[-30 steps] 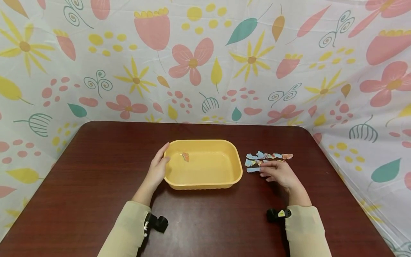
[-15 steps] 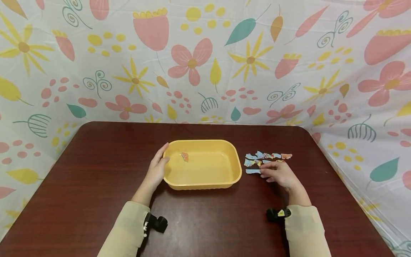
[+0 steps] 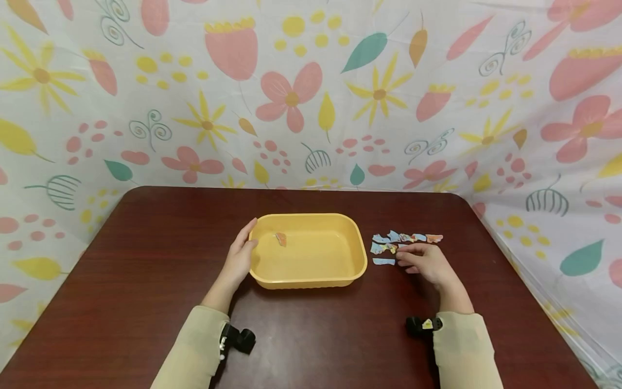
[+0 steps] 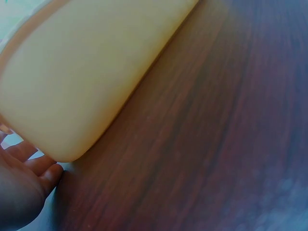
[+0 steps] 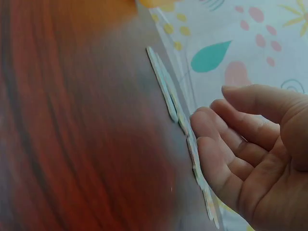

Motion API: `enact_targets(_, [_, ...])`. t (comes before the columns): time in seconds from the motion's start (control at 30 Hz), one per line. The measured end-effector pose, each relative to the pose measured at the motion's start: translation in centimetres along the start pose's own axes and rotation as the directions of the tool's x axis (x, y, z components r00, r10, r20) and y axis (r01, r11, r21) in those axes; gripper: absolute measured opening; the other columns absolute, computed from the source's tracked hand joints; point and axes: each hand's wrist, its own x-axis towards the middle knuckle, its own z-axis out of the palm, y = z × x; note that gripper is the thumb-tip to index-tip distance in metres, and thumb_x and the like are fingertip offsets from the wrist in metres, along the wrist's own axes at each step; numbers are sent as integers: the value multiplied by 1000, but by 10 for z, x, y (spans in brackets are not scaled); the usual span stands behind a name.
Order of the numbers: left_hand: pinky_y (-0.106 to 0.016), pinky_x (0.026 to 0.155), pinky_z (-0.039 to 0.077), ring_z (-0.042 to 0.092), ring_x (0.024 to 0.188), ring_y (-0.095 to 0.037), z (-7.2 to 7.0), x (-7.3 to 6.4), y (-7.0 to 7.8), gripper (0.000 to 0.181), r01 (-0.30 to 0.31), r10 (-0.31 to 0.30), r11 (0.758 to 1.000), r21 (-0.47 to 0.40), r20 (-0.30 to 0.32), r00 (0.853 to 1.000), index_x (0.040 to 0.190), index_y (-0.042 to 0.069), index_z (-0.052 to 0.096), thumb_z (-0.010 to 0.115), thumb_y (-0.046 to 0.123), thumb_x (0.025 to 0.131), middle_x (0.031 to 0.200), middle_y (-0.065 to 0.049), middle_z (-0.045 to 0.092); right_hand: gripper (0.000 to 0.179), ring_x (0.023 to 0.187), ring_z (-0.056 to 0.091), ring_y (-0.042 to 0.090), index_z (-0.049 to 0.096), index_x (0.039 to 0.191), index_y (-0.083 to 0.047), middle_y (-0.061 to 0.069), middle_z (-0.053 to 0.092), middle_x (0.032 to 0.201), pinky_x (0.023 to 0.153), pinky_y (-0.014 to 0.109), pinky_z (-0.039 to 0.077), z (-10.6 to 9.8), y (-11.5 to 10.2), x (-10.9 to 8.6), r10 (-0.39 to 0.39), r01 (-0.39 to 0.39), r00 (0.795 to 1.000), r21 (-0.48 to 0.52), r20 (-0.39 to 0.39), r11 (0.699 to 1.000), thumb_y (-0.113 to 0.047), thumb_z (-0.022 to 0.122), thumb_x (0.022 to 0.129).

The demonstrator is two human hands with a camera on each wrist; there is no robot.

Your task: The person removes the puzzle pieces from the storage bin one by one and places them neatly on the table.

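Observation:
My left hand (image 3: 240, 254) grips the left end of a yellow plastic tray (image 3: 308, 282), thumb over the rim and fingers along the outside wall. An orange jigsaw piece (image 3: 281, 239) lies inside, towards the back left. To the right of the tray, several small jigsaw pieces lie on the table in rows. A pale blue piece (image 3: 384, 261) with a straight edge forms the start of the nearest row. Close beside it, my right hand (image 3: 423, 262) hovers low with fingers loosely bent. In the right wrist view, its thumb stands apart from the fingers, with nothing held between them.
The dark red-brown wooden table (image 3: 311, 335) has a rounded far edge. Behind it and along the right side hangs a white cloth (image 3: 291, 151) with printed flowers and leaves. A small black camera is strapped to each wrist.
The pale blue piece has slid slightly towards the front, away from the row behind it. My right fingers have come off its right end. The left hand keeps its hold on the tray.

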Motion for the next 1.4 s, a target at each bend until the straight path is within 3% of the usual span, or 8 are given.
enact_targets(0.2, [-49,102,40,36,134,-31,2,0,-4,52,9,-9,1000,15,3,1000,150,19,29,36,9,100,157,-4,21,49,85,68,7,55,123,11,19,63,114,74,28,57,9,-10,-1,-19,19,1000,45,-8,999,-28,59,94])
enact_targets(0.47, [-49,108,34,29,139,-27,4,0,-4,51,9,-9,1000,-6,2,1000,149,18,29,36,9,100,157,-4,22,52,85,68,8,51,124,14,-3,69,96,77,26,56,20,-30,1,-76,76,997,195,-6,978,-28,60,93])
enact_targets(0.63, [-47,108,33,30,138,-27,3,0,-5,51,7,-7,1000,-10,-8,1000,149,16,30,36,8,99,156,-6,23,44,88,68,10,58,120,4,-6,70,96,78,27,56,24,-50,3,-100,97,995,247,-1,964,-31,60,93])
enact_targets(0.8, [-47,110,31,28,139,-27,1,0,-4,51,-4,4,1000,-18,-11,1000,149,14,30,36,7,99,156,-8,23,31,87,68,10,61,112,-2,-5,71,94,78,27,57,32,-71,9,-127,115,992,312,16,943,-28,60,93])
enact_targets(1.03, [-46,112,27,24,141,-26,0,-1,-1,52,-6,6,999,-33,-8,1000,150,15,27,36,8,100,158,-7,20,47,87,69,19,57,117,10,4,71,94,76,29,57,53,-96,20,-135,115,990,302,48,946,-29,63,91])
enact_targets(1.23, [-45,115,23,21,143,-25,-1,0,-1,51,-25,25,1000,2,-15,1000,149,14,29,36,7,99,157,-6,24,40,86,69,16,60,114,8,0,70,90,77,31,57,72,-110,28,-160,127,983,294,93,947,-27,61,93])
enact_targets(1.4, [-47,116,20,17,144,-25,-1,1,-2,51,-29,29,999,33,-20,999,149,17,31,37,8,99,156,-6,25,44,86,68,15,56,117,11,13,68,100,79,34,57,90,-116,34,-162,120,979,287,125,950,-25,60,93])
